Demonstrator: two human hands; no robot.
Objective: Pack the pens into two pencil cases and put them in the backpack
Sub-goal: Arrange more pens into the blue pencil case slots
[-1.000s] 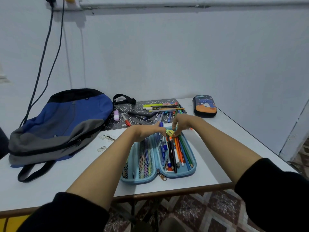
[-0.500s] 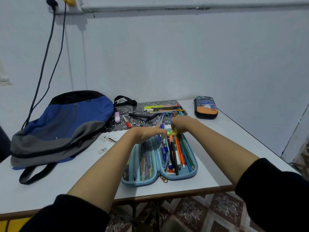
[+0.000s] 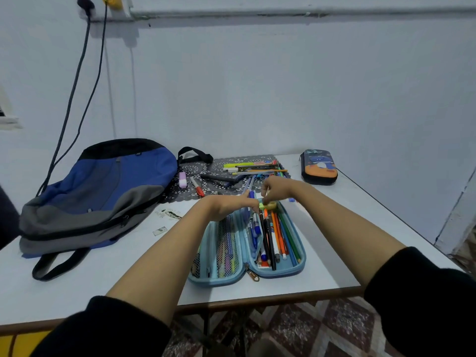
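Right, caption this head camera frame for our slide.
Left hand and right hand meet over the open blue pencil case.

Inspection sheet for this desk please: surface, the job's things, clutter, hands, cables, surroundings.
Surface: white table, partly under a dark lace mat.
Job's things: open blue pencil case holding pens; loose pens on the mat; second pencil case shut; backpack lying flat.
Clutter: pink eraser, paper scraps.
Hands: right hand pinches a small yellow-green item; left hand touches it, grip unclear.
Cables: two cables hang down the wall behind the backpack.
Surroundings: white wall, tiled floor.
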